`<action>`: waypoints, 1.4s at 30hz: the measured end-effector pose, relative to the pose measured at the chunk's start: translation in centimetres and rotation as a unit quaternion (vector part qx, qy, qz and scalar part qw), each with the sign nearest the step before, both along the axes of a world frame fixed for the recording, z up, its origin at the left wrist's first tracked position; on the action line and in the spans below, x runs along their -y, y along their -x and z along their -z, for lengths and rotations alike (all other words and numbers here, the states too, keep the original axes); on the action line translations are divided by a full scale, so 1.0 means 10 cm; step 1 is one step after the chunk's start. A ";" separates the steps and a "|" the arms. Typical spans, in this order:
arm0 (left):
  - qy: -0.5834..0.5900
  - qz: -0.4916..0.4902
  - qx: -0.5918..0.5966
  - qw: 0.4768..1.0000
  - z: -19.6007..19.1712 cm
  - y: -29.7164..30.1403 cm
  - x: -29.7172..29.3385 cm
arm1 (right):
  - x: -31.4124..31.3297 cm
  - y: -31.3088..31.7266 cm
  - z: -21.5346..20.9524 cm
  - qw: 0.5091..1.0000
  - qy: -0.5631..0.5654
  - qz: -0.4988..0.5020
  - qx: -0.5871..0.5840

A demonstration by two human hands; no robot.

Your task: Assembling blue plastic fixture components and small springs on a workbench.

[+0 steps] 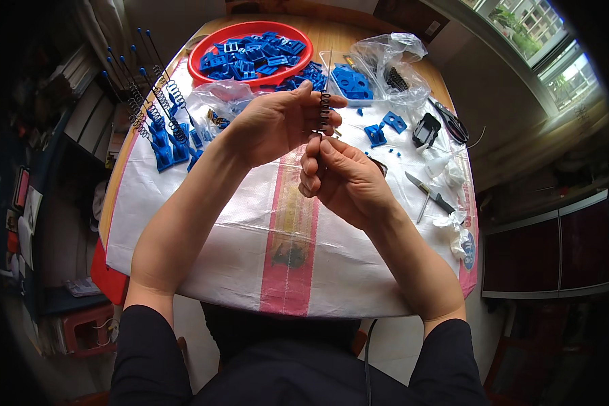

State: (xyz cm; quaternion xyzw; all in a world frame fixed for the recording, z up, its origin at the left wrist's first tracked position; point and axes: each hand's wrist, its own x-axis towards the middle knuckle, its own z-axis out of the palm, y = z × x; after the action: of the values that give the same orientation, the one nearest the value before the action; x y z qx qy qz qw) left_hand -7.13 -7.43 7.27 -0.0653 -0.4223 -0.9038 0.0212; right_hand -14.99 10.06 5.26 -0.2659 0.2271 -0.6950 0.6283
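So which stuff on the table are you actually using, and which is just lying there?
In use:
left hand and right hand, both pinching the thin rod
the black spring on that rod

Lying about:
red bowl of blue plastic pieces
finished blue clips with rods
scissors
knife

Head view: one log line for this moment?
left hand: grips spring on rod | right hand: holds rod's lower end | red bowl: blue parts

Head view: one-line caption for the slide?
Both hands, left and right, hold a black spring on a thin rod above a table of blue plastic parts.
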 end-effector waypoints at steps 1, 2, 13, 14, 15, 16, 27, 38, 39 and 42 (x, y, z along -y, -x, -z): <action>-0.006 -0.008 0.006 1.000 -0.02 -0.01 -0.02 | 0.00 0.01 0.00 1.000 0.000 0.005 -0.009; -0.013 -0.016 0.013 1.000 -0.04 -0.02 -0.04 | 0.00 0.02 -0.01 1.000 -0.002 0.010 -0.018; 0.008 -0.043 0.012 0.999 -0.05 -0.01 0.00 | -0.02 0.06 -0.03 0.998 -0.030 0.046 -0.044; 0.011 -0.031 0.009 0.999 -0.05 -0.01 0.01 | -0.02 0.06 -0.02 0.997 -0.036 0.049 -0.049; 0.016 -0.056 0.023 0.998 -0.07 -0.02 0.00 | -0.02 0.06 -0.01 0.997 -0.038 0.048 -0.051; 0.015 -0.051 0.020 0.998 -0.07 -0.02 0.00 | -0.02 0.06 0.00 0.997 -0.040 0.046 -0.054; -0.009 -0.043 0.044 0.998 0.01 -0.01 0.07 | 0.01 0.03 -0.07 0.995 -0.102 0.022 -0.008; 0.043 -0.040 0.035 0.998 0.00 -0.04 0.02 | 0.00 0.00 -0.02 0.997 -0.062 0.043 -0.009; 0.045 -0.045 0.040 0.997 -0.01 -0.04 0.00 | 0.00 0.02 -0.01 0.997 -0.061 0.050 -0.012; 0.046 -0.050 0.047 0.997 -0.03 -0.04 -0.02 | 0.01 0.03 0.00 0.996 -0.061 0.062 -0.011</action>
State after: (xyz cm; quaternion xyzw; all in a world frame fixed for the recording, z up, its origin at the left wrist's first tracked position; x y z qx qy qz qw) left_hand -6.73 -7.19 7.61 -0.0020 -0.4667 -0.8834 0.0433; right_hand -15.25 9.93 5.28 -0.2206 0.2918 -0.7144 0.5965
